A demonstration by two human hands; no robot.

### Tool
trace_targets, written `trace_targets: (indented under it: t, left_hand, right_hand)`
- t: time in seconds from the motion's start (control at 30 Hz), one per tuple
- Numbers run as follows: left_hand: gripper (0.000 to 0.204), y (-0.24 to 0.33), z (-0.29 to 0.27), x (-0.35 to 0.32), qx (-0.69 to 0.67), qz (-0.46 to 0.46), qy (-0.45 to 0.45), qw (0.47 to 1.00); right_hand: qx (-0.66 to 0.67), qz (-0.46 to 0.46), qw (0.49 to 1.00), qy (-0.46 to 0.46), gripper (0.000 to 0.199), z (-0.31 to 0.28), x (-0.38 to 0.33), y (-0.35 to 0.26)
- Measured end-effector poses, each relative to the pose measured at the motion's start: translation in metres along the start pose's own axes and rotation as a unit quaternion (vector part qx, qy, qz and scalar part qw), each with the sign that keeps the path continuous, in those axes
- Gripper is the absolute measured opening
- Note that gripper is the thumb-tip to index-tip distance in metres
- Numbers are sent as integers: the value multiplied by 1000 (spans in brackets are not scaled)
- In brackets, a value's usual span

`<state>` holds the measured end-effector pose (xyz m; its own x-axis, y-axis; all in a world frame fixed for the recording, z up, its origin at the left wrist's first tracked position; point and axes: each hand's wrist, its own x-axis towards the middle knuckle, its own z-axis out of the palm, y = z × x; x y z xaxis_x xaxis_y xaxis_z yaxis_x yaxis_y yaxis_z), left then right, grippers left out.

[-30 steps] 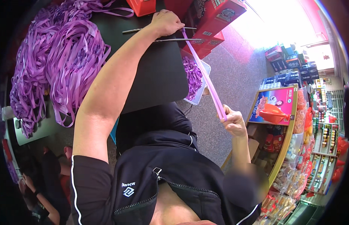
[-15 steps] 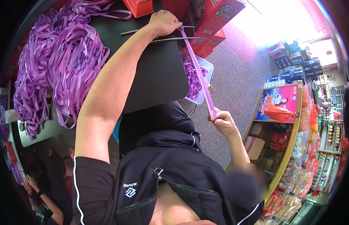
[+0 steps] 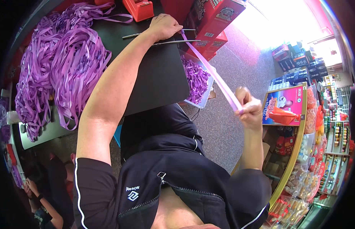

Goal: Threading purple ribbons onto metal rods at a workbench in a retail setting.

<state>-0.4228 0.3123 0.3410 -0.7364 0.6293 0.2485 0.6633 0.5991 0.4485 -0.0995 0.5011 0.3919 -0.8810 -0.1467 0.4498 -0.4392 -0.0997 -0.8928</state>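
Observation:
A purple ribbon strap (image 3: 211, 69) runs taut between my two hands, slanting down to the right. My left hand (image 3: 165, 27) is closed at its far end, above the table's corner, beside two thin metal rods (image 3: 176, 41) that jut past the table edge. My right hand (image 3: 249, 108) pinches the strap's near end, out over the floor. Below the strap, a whitish plastic bin (image 3: 203, 100) holds a heap of short purple ribbon pieces (image 3: 196, 80). Long purple ribbons (image 3: 76, 61) lie in a big tangled pile left of my left forearm.
The dark table (image 3: 158, 80) lies before me, with a red-orange tape dispenser (image 3: 138, 9) at its far side. Red cartons (image 3: 219, 19) stand beyond the bin. At right is a display cabinet (image 3: 284, 168) with packaged goods. Another person's arm (image 3: 47, 206) shows at lower left.
My right hand has moved to the right and slightly away from me, swinging the strap's near end outward. My left hand stays nearly in place by the rods.

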Motion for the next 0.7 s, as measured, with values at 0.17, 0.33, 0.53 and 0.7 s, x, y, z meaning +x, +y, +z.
trace_targets:
  t: [0.17, 0.33, 0.53, 0.7]
  left_hand:
    - [31, 9, -2, -2, 13, -4, -8, 1000]
    - [29, 2, -5, -7, 2, -6, 9, 1000]
    - [28, 9, -4, -7, -19, -11, -3, 1000]
    - [26, 12, -14, -11, -58, -11, -25, 998]
  right_hand:
    - [-87, -147, 980, -100, 18, -15, 95, -23]
    - [-57, -155, 985, -47, 23, -23, 201, -12]
    - [-145, -93, 985, 19, 23, -45, 321, 27]
    - [-92, -1, 995, 31, 25, -59, 367, 97]
